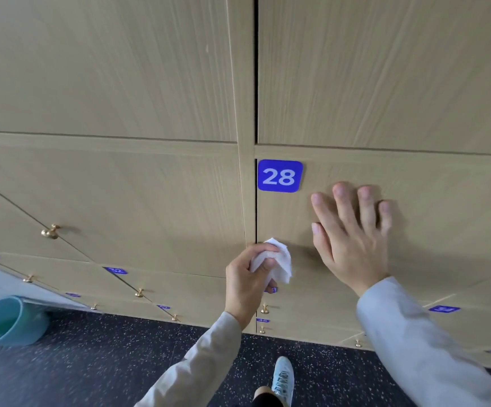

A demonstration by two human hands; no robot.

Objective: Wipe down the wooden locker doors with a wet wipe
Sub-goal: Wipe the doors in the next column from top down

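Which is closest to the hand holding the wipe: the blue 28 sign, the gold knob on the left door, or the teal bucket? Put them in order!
From the left hand, in the head view:
1. Blue 28 sign, just above, slightly right.
2. Gold knob, far left.
3. Teal bucket, on the floor, farthest left.

Teal bucket (8,321) tipped on its side at far left, on the dark speckled floor (100,359), close to the bottom row. Light teal sneaker (283,378) near bottom centre, on the same floor.
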